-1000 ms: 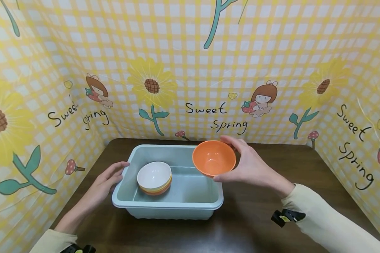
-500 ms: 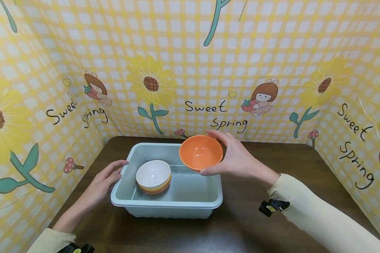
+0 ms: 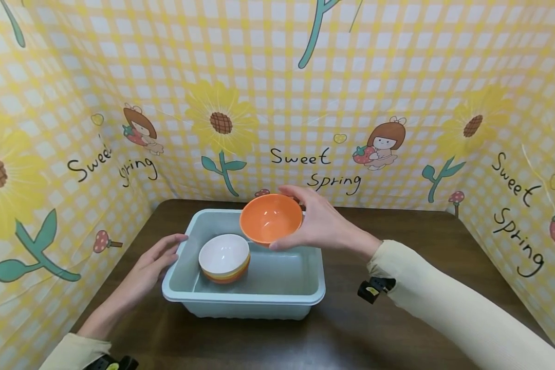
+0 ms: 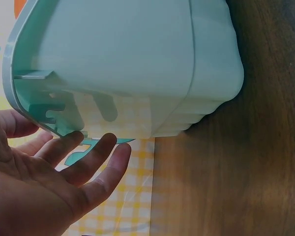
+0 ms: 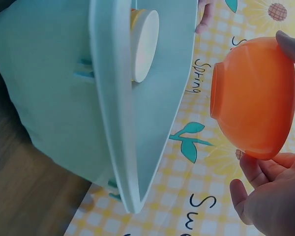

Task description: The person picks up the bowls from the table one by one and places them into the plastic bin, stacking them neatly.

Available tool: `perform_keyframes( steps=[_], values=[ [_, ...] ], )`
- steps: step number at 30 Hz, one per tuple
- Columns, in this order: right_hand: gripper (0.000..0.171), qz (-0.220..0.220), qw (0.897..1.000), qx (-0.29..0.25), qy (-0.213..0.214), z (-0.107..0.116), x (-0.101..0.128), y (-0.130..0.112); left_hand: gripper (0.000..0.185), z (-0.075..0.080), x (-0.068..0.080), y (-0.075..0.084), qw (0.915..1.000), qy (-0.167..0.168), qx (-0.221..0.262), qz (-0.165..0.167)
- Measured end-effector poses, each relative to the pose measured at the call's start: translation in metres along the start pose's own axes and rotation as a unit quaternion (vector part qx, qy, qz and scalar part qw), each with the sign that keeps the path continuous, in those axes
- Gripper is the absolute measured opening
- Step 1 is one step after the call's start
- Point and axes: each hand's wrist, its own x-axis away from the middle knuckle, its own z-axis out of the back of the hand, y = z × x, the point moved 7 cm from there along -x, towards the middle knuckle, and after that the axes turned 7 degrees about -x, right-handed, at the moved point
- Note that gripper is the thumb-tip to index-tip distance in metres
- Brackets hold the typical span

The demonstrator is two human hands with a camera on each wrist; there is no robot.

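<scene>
An orange bowl (image 3: pixel 271 219) is held up over the back of the pale green basin (image 3: pixel 242 298). My right hand (image 3: pixel 321 221) grips it by opposite sides, thumb at the near edge and fingers at the far one. The right wrist view shows the outside and foot of the orange bowl (image 5: pixel 253 98), apart from the basin. Inside the basin, at its left, sits a stack of bowls with a white bowl (image 3: pixel 224 254) on top and yellow and orange ones beneath. My left hand (image 3: pixel 154 259) rests with loose fingers at the basin's left rim, as the left hand (image 4: pixel 64 182) also shows in its wrist view.
The basin stands on a dark brown wooden table (image 3: pixel 388 318). A yellow checked cloth (image 3: pixel 296 103) with printed flowers rises behind the table and along both sides. Each sleeved wrist carries a small black camera, such as the right wrist camera (image 3: pixel 374 289).
My right hand has carried the orange bowl leftward and slightly up, from the basin's right end toward the stack. The left hand and the stacked bowls stay where they were.
</scene>
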Motion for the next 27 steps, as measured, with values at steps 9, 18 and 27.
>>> perform_keyframes(
  steps=[9,18,27],
  values=[
    [0.106,0.016,1.000,0.009,-0.009,-0.014,-0.018,-0.006,0.044,0.000,0.000,-0.001,0.9993,0.002,-0.031,0.019],
    [0.101,0.011,0.999,-0.016,-0.032,-0.030,-0.034,-0.004,0.044,0.001,0.000,-0.001,0.9993,0.000,-0.028,0.025],
    [0.108,-0.017,0.999,-0.001,-0.046,-0.047,-0.050,0.000,0.045,0.001,0.000,-0.003,0.9992,-0.002,-0.030,0.025]
  ],
)
